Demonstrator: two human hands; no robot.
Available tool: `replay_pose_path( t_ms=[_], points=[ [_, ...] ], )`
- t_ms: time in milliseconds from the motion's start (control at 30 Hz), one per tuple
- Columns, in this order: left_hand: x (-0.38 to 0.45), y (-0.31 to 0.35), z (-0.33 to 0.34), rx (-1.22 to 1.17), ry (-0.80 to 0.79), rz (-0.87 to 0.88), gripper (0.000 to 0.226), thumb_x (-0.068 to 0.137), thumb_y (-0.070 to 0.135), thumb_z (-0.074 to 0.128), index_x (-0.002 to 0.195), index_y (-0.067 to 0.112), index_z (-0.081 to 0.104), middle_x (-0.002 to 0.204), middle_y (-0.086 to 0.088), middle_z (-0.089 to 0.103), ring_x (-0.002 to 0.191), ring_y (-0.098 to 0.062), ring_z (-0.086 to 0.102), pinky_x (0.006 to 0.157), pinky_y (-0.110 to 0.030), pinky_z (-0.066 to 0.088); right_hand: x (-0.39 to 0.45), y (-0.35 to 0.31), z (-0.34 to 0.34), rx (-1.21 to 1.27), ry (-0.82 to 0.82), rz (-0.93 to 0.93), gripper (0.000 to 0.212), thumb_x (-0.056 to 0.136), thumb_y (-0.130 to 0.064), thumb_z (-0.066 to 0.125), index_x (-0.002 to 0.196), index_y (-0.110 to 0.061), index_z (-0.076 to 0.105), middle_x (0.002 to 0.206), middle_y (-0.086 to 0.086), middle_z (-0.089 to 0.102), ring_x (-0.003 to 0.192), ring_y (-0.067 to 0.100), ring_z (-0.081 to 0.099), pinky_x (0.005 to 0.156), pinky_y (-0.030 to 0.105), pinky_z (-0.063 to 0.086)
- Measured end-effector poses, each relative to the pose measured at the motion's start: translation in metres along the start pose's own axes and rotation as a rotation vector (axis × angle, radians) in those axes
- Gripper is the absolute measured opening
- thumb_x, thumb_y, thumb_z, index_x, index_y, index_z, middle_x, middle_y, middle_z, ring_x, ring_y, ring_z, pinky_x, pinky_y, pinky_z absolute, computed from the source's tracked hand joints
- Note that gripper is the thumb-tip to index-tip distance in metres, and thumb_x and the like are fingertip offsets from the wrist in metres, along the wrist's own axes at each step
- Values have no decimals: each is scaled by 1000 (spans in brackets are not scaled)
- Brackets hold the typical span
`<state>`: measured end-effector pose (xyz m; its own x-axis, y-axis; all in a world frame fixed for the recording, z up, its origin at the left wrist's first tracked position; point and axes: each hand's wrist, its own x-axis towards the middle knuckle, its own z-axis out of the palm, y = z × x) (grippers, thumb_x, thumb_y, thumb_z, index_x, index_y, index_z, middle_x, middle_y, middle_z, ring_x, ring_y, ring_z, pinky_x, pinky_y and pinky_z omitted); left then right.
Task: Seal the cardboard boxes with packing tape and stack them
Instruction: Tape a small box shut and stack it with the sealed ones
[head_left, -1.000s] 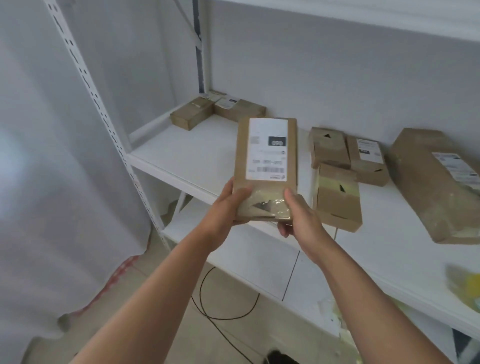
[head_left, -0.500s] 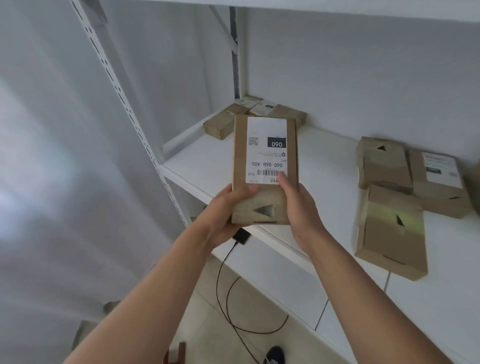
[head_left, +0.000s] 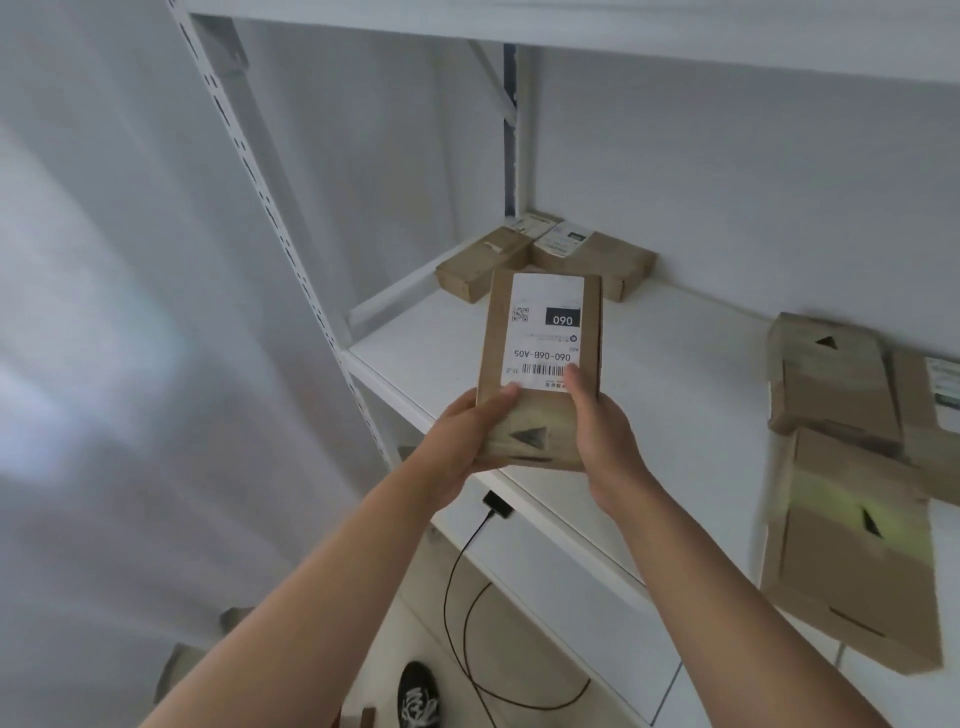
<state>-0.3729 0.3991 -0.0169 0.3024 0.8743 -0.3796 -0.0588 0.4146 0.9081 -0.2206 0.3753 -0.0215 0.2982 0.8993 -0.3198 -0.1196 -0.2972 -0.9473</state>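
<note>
Cardboard box (head_left: 540, 364), flat, narrow, held w/ both hands above front edge of white shelf (head_left: 675, 374), long axis pointing away from person. Left hand (head_left: 467, 441) grips near-left corner, thumb on top face touching label edge, fingers curled under. Right hand (head_left: 602, 431) grips near-right side, thumb lying on top over barcode end, fingers wrapped beneath.

Count: 1 box in hands; 2 boxes (head_left: 540, 252) at back-left corner of shelf, touching each other, forming an angle; 3 boxes (head_left: 852, 467) on shelf to right of held box, grouped close, the near one overhanging shelf front edge. Total 6 seen.

Writing: white label (head_left: 545, 332) on held box reads upside down "060-06B-A05", dark patch w/ "060", QR code, barcode. Black triangle mark near its close end. Labels on other boxes too blurred to read.

Below shelf: black cable (head_left: 462, 571) w/ plug, dark shoe (head_left: 418, 696) on floor.
</note>
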Motion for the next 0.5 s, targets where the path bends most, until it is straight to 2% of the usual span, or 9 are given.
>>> replay_pose_path(
  t_ms=[67,133,200,233,267,333,400,467,500],
  points=[
    [14,-2,1,100,116,18,39,94,48,63,121,21,61,103,-3,75,88,-21,75,81,-37,61,5,1,8,25,67,-14,49,90,-62,55,113,-19,60,106,-3,70,96,13,67,77,29,52],
    [27,-2,-2,249,158,97,42,92,57,60,118,22,60,100,-1,74,87,-19,74,81,-42,61,10,4,18,118,106,11,44,92,-56,55,114,-18,55,106,-2,67,96,13,66,70,26,49],
    [40,3,-12,379,111,147,46,91,62,57,115,22,60,98,0,73,86,-18,74,81,-46,61,17,5,28,173,117,43,39,93,-52,57,114,-20,52,107,-1,67,97,15,66,73,30,52],
    [46,9,-19,430,82,167,44,92,62,55,111,22,60,95,1,73,84,-17,73,79,-42,62,23,4,33,179,115,52,37,93,-50,58,115,-21,51,108,0,68,97,16,67,76,34,55],
    [52,17,-29,503,44,184,41,94,61,51,105,23,61,91,3,72,80,-13,72,75,-34,62,28,2,38,202,121,49,37,93,-46,60,118,-22,50,109,1,69,97,17,69,79,36,57],
    [63,37,-51,704,-55,193,46,97,63,39,99,23,62,88,9,69,78,-7,67,64,-13,50,41,-6,45,341,188,20,37,93,-39,63,121,-19,48,110,3,71,96,17,71,77,35,58],
    [76,55,-74,838,-148,165,52,98,65,31,102,24,63,91,12,66,80,-1,61,60,-4,40,56,-17,52,443,309,-3,41,92,-37,65,123,-16,49,111,5,71,97,19,71,72,32,56],
    [91,69,-95,879,-179,161,59,98,66,26,104,23,65,94,8,68,82,-2,61,63,-7,43,69,-24,63,420,397,-34,42,91,-36,65,125,-17,48,112,5,70,96,19,70,70,31,54],
    [100,74,-103,906,-155,187,64,97,69,25,107,22,67,97,5,69,87,-9,63,71,-15,46,74,-26,71,400,439,-59,40,90,-36,65,123,-22,47,113,4,70,96,18,70,73,33,55]
  ],
)
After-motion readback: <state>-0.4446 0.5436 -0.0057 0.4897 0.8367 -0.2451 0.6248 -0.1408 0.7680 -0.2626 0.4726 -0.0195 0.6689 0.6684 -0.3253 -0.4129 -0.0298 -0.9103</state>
